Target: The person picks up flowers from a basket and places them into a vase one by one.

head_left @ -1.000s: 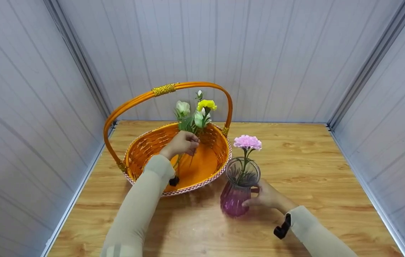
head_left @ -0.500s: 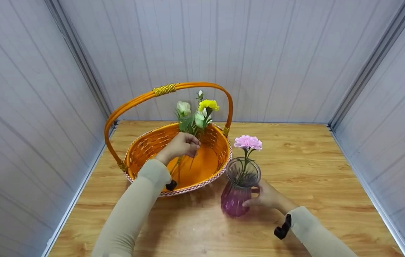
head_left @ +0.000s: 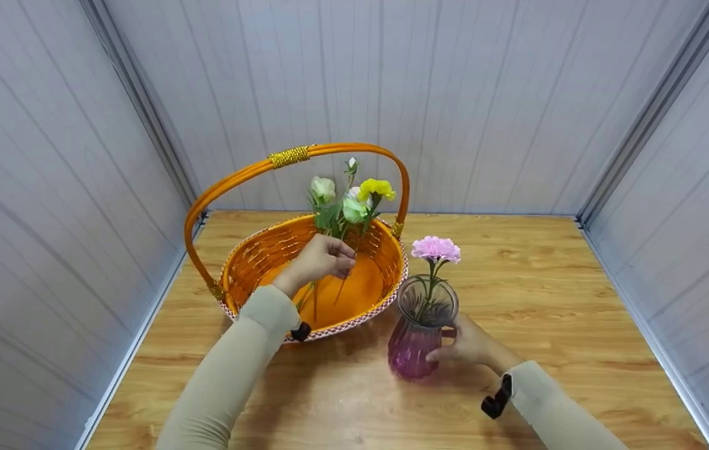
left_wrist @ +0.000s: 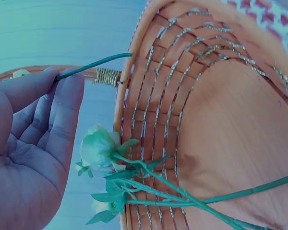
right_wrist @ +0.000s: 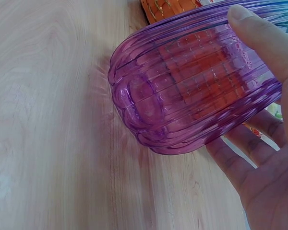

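Over the orange woven basket (head_left: 360,287), my left hand (head_left: 320,259) pinches the stem of a yellow carnation (head_left: 376,189) between thumb and fingertips. In the left wrist view, the thin green stem (left_wrist: 96,63) pokes out past those fingertips. Pale white-green flowers (head_left: 323,189) lean against the basket's back rim, their crossed stems (left_wrist: 221,196) reaching down inside. My right hand (head_left: 470,344) grips a ribbed glass vase (head_left: 413,353), clear at the top and purple below, with the thumb on its near side. A pink carnation (head_left: 436,249) stands in the vase.
The basket's tall arched handle (head_left: 235,175) rises over the flowers and my left hand. The wooden table (head_left: 535,269) is bounded by white panel walls (head_left: 454,106) at the back and both sides. The vase is close to the basket's right rim.
The yellow carnation has shifted right, away from the pale flowers, and tilts more. My left hand has moved slightly right and toward me. My right hand keeps the vase in place.
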